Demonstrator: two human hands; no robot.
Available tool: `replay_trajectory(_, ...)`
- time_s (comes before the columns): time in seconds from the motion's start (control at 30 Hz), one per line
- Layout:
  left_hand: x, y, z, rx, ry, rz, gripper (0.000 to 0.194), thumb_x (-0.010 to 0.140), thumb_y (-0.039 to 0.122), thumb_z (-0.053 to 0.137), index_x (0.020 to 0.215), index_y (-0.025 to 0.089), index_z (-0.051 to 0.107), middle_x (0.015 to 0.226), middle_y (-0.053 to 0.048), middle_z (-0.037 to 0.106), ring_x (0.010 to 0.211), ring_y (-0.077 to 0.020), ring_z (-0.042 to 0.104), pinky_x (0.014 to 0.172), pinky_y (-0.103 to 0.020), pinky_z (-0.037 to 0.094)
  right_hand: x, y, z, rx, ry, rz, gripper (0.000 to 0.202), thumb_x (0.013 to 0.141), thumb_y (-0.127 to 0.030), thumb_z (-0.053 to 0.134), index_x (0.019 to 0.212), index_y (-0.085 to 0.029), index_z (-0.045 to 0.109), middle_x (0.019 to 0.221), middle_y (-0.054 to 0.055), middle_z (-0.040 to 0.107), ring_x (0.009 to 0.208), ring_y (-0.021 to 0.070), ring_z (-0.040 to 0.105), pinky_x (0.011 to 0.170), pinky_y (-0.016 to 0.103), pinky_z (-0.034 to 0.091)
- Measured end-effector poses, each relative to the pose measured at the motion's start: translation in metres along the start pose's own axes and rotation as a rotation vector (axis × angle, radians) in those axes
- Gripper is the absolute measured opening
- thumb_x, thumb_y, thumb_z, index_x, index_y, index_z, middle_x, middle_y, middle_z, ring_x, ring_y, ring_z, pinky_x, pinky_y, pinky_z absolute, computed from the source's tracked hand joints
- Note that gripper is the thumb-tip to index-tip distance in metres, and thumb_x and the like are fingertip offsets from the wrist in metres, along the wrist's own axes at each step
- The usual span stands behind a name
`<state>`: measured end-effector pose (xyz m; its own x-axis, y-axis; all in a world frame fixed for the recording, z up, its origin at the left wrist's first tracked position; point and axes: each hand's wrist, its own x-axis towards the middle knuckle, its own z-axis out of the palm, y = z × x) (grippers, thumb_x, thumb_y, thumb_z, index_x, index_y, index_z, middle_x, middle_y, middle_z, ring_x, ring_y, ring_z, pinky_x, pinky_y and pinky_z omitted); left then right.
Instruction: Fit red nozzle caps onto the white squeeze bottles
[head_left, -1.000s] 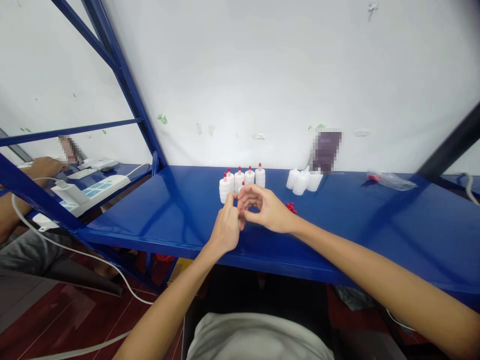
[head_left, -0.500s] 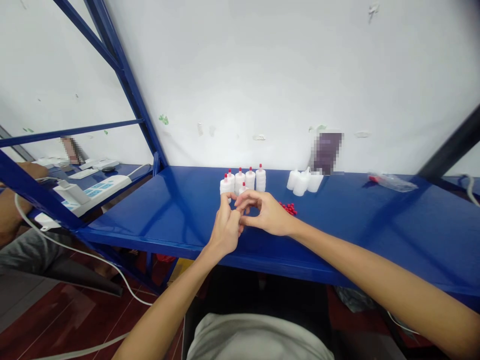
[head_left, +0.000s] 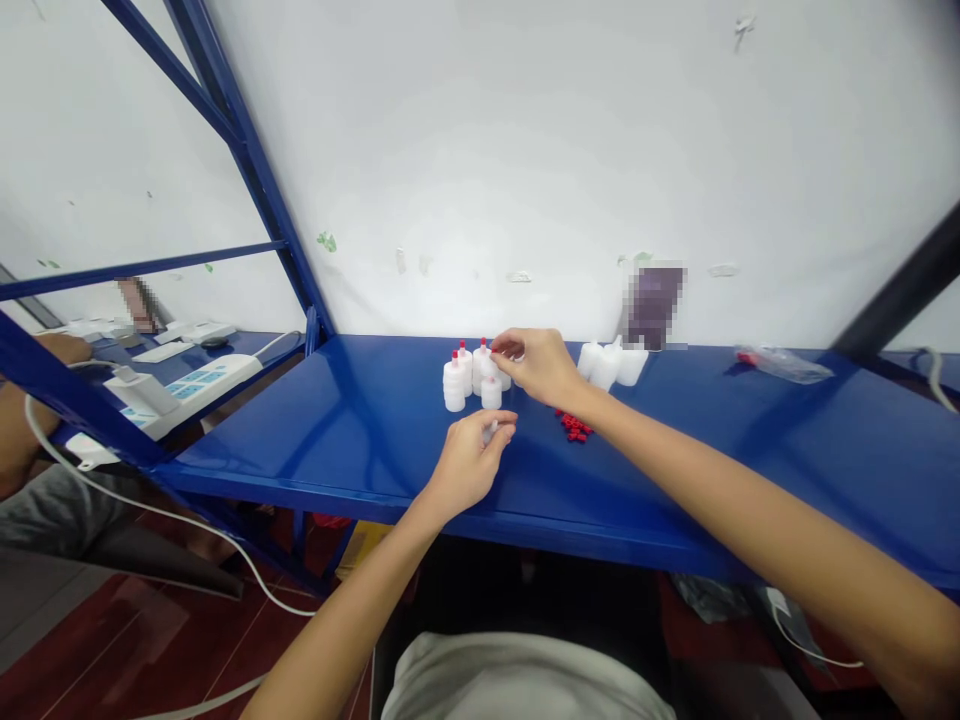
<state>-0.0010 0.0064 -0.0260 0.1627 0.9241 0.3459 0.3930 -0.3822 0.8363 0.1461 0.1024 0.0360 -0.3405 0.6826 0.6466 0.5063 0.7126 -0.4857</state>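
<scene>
My left hand [head_left: 474, 458] is closed low over the front of the table. A pale nozzle tip [head_left: 490, 432] pokes out between its thumb and fingers; the rest of that white bottle is hidden in the hand. My right hand [head_left: 544, 365] is raised beside the group of bottles, fingers pinched at a small red cap [head_left: 495, 352]. Whether that cap sits on a bottle behind cannot be made out. White bottles with red caps [head_left: 454, 385] stand upright left of the right hand, and a shorter-looking bottle [head_left: 491, 394] stands in front of them.
Loose red caps [head_left: 576, 428] lie in a pile below my right wrist. White bottles [head_left: 604, 368] without red caps stand at the back, before a blurred dark panel [head_left: 654, 308]. A clear plastic bag [head_left: 791, 364] lies far right. At left are a power strip [head_left: 214, 382] and another person's arm [head_left: 26, 420].
My hands have come apart. The right hand has moved up and back towards the bottles; the left has dropped slightly nearer. More of the red cap pile shows.
</scene>
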Motion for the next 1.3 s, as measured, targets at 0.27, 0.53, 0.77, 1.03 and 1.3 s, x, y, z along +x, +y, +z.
replay_trajectory(0.27, -0.004, 0.016, -0.001, -0.050, -0.074, 0.033, 0.043, 0.101, 0.046, 0.038, 0.106, 0.017, 0.070, 0.080, -0.002, 0.067, 0.063, -0.0121, 0.058, 0.056, -0.022, 0.045, -0.010, 0.009, 0.005, 0.139, -0.056, 0.053, 0.019, 0.084, -0.023, 0.062, 0.098, -0.017, 0.072, 0.086, 0.005, 0.076, 0.075, 0.0170, 0.069, 0.074, 0.031, 0.055)
replay_trajectory(0.53, -0.006, 0.014, -0.003, -0.046, -0.020, -0.019, 0.047, 0.102, 0.040, 0.028, 0.071, 0.018, 0.054, 0.057, 0.002, 0.052, 0.056, -0.0127, 0.050, 0.060, -0.024, 0.038, -0.021, 0.036, -0.044, -0.439, -0.471, 0.128, 0.016, 0.079, -0.025, 0.059, 0.078, -0.017, 0.073, 0.072, 0.005, 0.072, 0.065, 0.0185, 0.063, 0.063, 0.029, 0.044)
replay_trajectory(0.77, -0.004, 0.015, -0.005, 0.011, -0.017, -0.016, 0.041, 0.100, 0.040, 0.034, 0.082, 0.017, 0.064, 0.070, 0.000, 0.055, 0.063, -0.0132, 0.049, 0.059, -0.024, 0.035, -0.028, 0.057, -0.047, -0.426, -0.641, 0.216, 0.014, 0.079, -0.024, 0.063, 0.073, -0.017, 0.073, 0.071, 0.006, 0.073, 0.065, 0.0185, 0.064, 0.063, 0.029, 0.045)
replay_trajectory(1.03, -0.001, 0.010, 0.000, -0.142, 0.016, -0.073, 0.037, 0.101, 0.044, 0.031, 0.079, 0.019, 0.046, 0.065, 0.003, 0.046, 0.055, -0.0098, 0.040, 0.052, -0.022, 0.032, -0.030, 0.025, -0.035, -0.244, -0.407, 0.049, 0.011, 0.077, -0.017, 0.059, 0.078, -0.017, 0.069, 0.074, 0.002, 0.071, 0.068, 0.0159, 0.063, 0.067, 0.026, 0.045)
replay_trajectory(1.3, -0.002, 0.008, -0.001, -0.123, -0.039, -0.086, 0.023, 0.096, 0.031, 0.036, 0.082, 0.020, 0.051, 0.064, 0.005, 0.039, 0.054, -0.0099, 0.037, 0.052, -0.023, 0.029, -0.032, 0.047, -0.039, -0.539, -0.461, 0.057, 0.027, 0.082, -0.013, 0.053, 0.101, -0.012, 0.073, 0.091, 0.012, 0.072, 0.080, 0.0223, 0.065, 0.072, 0.031, 0.045)
